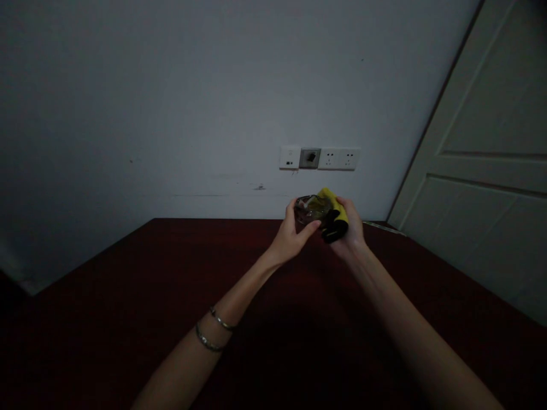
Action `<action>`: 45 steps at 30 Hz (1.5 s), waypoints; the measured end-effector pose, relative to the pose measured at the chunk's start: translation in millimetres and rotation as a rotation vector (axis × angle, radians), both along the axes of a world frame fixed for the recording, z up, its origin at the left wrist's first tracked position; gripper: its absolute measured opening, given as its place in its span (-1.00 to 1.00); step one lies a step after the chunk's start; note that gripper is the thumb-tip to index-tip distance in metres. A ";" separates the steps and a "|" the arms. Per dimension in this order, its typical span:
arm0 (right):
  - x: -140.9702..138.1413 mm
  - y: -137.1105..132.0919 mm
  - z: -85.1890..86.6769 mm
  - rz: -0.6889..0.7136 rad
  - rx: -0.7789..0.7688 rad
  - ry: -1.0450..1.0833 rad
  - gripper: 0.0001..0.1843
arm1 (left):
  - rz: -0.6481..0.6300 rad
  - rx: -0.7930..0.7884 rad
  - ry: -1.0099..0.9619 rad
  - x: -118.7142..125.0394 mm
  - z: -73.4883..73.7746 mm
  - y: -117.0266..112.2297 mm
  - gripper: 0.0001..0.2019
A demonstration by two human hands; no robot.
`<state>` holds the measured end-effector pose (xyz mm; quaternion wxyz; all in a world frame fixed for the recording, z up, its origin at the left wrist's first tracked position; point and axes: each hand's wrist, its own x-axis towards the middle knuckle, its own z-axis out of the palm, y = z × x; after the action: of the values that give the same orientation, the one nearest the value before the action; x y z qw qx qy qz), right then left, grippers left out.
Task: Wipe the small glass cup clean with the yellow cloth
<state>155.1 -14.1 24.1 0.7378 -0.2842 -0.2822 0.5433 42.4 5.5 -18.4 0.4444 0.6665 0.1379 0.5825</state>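
My left hand (289, 238) grips a small clear glass dish (308, 212), low and shaped like an ashtray. Its thumb lies along the near side, and the dish is held up above the tabletop. Bunched in my right hand (354, 232) is a yellow cloth (341, 212) with black edging, pressed against the right side of the dish. Part of the cloth shows through or inside the glass; I cannot tell which. Most of the right fingers are hidden behind the cloth.
A dark red table (179, 273) spreads beneath both arms and meets a pale wall (192, 102). Sockets (339, 159) are set in the wall just beyond my hands. To the right stands a panelled door (482, 148).
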 end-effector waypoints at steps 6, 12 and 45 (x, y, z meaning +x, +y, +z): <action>-18.7 1.9 -10.7 0.011 0.048 -0.052 -0.79 | 0.169 -0.027 -0.088 -4.5 -1.6 12.9 -0.30; -29.2 6.0 -24.9 -0.011 0.160 -0.132 -0.81 | 0.291 -0.050 -0.116 -11.8 -4.0 20.7 -0.29; 16.5 30.0 35.8 0.257 0.753 -1.251 -0.43 | -0.335 -1.221 -0.259 -20.9 12.7 10.1 -0.55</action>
<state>171.6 15.9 59.9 0.4171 -0.2332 -0.8482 0.2285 21.5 15.6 -5.7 0.8415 0.2306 0.2837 0.3978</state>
